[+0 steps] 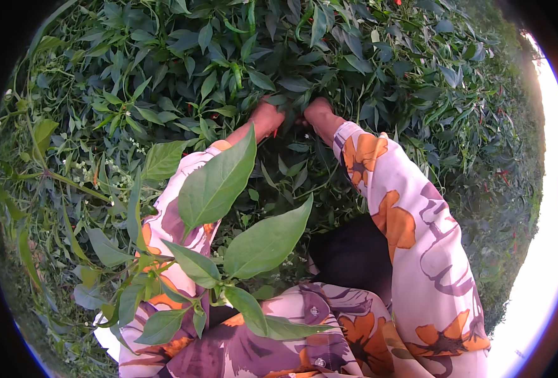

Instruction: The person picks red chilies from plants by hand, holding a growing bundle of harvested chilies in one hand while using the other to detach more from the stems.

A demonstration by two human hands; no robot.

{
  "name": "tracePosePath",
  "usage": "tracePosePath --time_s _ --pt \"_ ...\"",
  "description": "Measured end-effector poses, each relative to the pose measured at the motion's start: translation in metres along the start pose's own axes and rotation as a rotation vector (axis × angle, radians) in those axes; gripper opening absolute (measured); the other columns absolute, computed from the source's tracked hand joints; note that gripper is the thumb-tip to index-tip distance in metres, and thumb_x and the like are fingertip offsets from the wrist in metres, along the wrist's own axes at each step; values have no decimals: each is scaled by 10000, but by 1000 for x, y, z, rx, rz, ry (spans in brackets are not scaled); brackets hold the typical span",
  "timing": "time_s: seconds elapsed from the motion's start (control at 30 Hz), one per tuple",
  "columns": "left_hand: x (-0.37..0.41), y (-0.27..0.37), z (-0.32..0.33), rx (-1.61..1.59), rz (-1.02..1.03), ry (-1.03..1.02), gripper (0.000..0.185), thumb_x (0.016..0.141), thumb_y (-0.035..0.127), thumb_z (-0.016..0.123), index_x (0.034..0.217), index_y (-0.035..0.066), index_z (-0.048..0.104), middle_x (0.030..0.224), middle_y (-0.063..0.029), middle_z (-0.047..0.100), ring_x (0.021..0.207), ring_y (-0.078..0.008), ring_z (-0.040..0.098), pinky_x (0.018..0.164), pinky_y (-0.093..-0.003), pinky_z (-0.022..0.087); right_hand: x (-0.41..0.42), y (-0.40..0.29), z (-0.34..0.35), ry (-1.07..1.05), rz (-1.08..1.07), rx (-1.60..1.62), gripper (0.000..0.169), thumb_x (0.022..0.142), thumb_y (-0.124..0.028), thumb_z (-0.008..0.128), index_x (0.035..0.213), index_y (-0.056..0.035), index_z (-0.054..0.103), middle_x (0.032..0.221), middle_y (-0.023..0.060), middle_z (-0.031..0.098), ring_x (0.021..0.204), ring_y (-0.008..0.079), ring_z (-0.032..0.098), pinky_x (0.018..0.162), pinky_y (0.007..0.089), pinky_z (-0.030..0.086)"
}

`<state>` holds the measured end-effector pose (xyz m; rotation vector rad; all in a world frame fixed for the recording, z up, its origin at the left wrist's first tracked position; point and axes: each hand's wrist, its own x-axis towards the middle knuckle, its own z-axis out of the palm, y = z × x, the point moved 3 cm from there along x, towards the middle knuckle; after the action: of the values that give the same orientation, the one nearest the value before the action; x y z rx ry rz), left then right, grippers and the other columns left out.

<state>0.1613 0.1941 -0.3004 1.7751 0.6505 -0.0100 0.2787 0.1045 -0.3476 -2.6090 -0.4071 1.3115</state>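
Observation:
Both of my hands reach forward into dense chili pepper plants (165, 71). My left hand (265, 118) is in the foliage at upper centre, its fingers hidden by leaves. Beside it, with a small gap, my right hand (317, 111) bends inward among the leaves, and its fingertips are mostly covered. A red chili pepper (275, 133) shows just below my left hand. Green chili peppers (237, 75) hang above and to the left of the hands. Whether either hand grips anything is hidden.
A leafy pepper branch (212, 283) rises close to the camera, crossing my left sleeve (175, 212). Small white flowers (118, 172) grow among the plants at left. More red chili peppers (503, 177) show at right. Dark cloth (354, 255) lies below my right forearm.

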Motion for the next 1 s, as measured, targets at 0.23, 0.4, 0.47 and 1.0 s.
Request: tracePosePath --time_s 0.23,0.4,0.47,1.0 --pt "9 17 23 -631 -271 -197 177 789 94 640 945 16 611 866 -68 631 704 -142 585 603 -268 456 29 45 -24 121 24 384 146 774 -217 597 810 -79 625 684 77 626 505 198 568 394 328 393" --pt "31 9 36 -187 -124 -138 228 748 85 643 952 -6 601 858 -84 629 707 -168 585 615 -289 453 32 49 -28 73 91 1102 90 811 -219 556 828 -140 597 693 39 596 599 198 580 489 324 466" --pt "32 1 26 -25 157 -23 240 724 92 650 941 3 603 847 -77 627 705 -169 574 628 -287 449 12 44 -36 54 214 1120 112 823 -228 555 846 -125 592 731 32 602 644 194 588 567 330 494" --pt "-34 82 -28 -994 11 -645 279 784 157 653 995 10 542 853 -52 552 714 -92 539 660 -202 454 -72 49 -166 596 -613 -536 211 833 -125 440 944 17 550 905 233 592 806 386 578 713 437 474"
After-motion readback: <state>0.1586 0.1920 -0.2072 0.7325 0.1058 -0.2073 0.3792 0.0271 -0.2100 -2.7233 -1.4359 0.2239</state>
